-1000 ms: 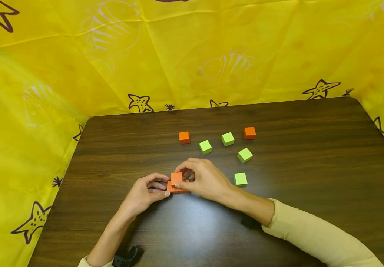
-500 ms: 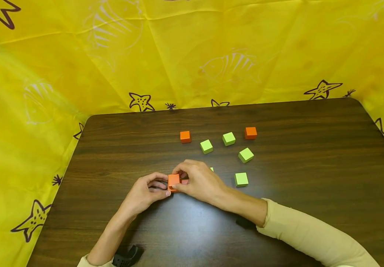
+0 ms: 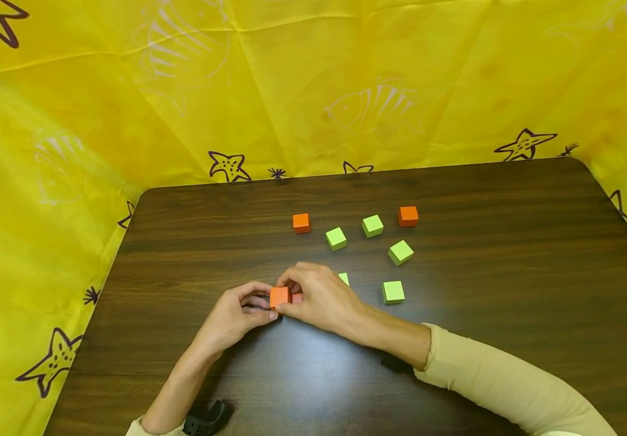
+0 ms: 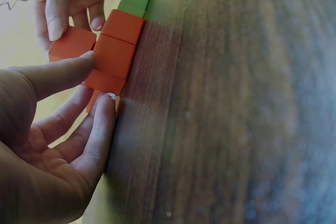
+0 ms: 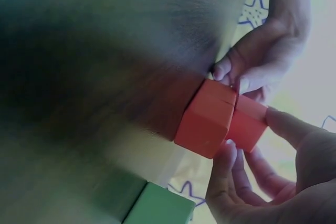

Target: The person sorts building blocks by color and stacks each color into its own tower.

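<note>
In the head view my right hand (image 3: 324, 300) pinches an orange cube (image 3: 279, 297) between thumb and fingers, over the left end of a short row of orange cubes. The right wrist view shows this upper cube (image 5: 247, 124) against the lower cubes (image 5: 207, 116); whether its full weight rests there I cannot tell. My left hand (image 3: 237, 315) holds the left end of the row, thumb on the near side and fingers behind. Two lower orange cubes (image 4: 115, 53) sit side by side on the table in the left wrist view. From above, the raised cube and right hand mostly hide them.
Beyond the hands lie two loose orange cubes (image 3: 301, 223) and several green cubes (image 3: 400, 252). One green cube (image 3: 344, 279) is partly hidden behind the right hand. The dark wooden table (image 3: 482, 290) is bordered by a yellow patterned cloth (image 3: 302, 91).
The right hand has moved slightly left with the pinched orange cube, from the middle of the row to its left end. A green cube behind that hand has come into view. The left hand stays put.
</note>
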The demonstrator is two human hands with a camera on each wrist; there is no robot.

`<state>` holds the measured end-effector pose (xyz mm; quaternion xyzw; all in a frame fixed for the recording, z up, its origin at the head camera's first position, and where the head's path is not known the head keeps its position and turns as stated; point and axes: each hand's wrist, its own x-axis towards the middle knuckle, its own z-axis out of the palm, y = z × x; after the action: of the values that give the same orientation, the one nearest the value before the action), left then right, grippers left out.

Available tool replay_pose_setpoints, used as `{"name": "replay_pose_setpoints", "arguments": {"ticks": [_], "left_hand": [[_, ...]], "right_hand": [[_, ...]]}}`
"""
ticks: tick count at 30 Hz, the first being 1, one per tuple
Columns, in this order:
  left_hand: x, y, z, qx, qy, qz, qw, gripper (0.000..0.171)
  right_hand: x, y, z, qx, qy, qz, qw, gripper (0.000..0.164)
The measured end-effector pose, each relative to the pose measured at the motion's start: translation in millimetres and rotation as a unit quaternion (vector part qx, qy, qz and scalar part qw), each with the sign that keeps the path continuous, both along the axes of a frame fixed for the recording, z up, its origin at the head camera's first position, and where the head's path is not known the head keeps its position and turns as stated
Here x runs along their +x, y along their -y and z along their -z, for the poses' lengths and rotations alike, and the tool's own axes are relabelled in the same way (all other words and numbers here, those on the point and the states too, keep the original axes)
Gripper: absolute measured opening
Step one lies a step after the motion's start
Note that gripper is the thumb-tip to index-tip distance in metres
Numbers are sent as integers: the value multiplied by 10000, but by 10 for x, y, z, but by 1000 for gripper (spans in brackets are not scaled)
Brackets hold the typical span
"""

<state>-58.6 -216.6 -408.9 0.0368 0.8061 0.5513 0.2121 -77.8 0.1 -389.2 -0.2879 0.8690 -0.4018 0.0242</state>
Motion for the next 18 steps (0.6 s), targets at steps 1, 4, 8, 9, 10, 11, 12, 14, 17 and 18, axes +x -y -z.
{"name": "replay_pose_setpoints", "arguments": {"ticks": [1,4,8,9,10,11,12,14,17,18], "left_hand": [[2,0,1,7,5,-9,10000,40],[4,2,6,16,-1,-34,10000,41],[5,6,6,29,-29,-19,10000,43],[5,4,6,32,-41,-6,10000,44],[5,2,4,35,-55,2,10000,44],[4,-1,3,39,-68,13,10000,44],[4,-3,1,36,-76,18,10000,44],[5,-4,-3,31,-98,35,9999,43],[5,-1,-7,-9,-113,63,9999,41],[5,1,-9,-23,-114,64,9999,41]], "right_hand": [[2,0,3,20,-13,-10,10000,20],[9,1,9,58,-28,-28,10000,21],[13,8,15,59,-60,-20,10000,22],[13,9,16,65,-79,-13,9999,21],[13,11,18,66,-96,-5,9999,21],[14,11,17,72,-112,-2,9999,21],[14,11,16,83,-118,0,9999,22],[18,4,12,106,-92,-4,9999,24],[30,-24,8,193,-4,-25,9998,31],[33,-36,7,237,17,-37,9997,33]]}}
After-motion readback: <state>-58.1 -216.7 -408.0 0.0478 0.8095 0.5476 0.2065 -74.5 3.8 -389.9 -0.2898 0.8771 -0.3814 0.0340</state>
